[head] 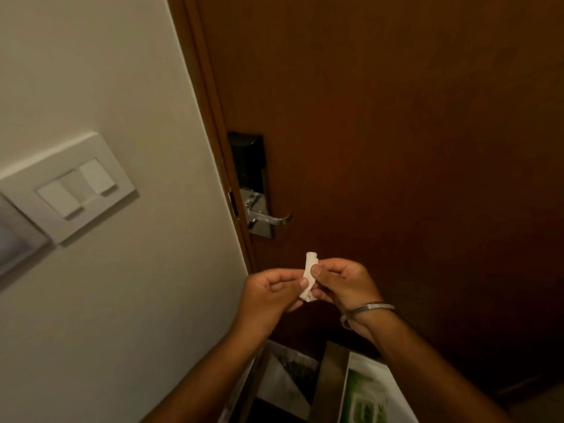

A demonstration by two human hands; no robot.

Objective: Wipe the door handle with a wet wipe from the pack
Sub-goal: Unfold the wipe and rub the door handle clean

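A dark brown wooden door (396, 117) fills the right of the view, shut against its frame, with a pale wall (106, 71) to the left carrying a white switch plate (70, 187) of three rockers. Low on the door's latch edge sits a black lock panel (247, 157) above a polished metal door handle (268, 219), its lever pointing right, bare and untouched. Just below the lever, two bare forearms rise from the bottom of the view and meet in front of the door. The left hand (268, 288) and the right hand (341, 282), a metal bangle (370, 308) on its wrist, each pinch a side of one small folded wet wipe (309, 277) between thumb and fingertips, a hold that looks meant for pulling the folded sheet open before it goes to the metal. The wipe stands upright, near the handle but apart from it. The wipe pack cannot be picked out with certainty; a green-and-white printed item (363, 392) lies below the arms, too blurred to name. Wiping itself appears not yet begun.
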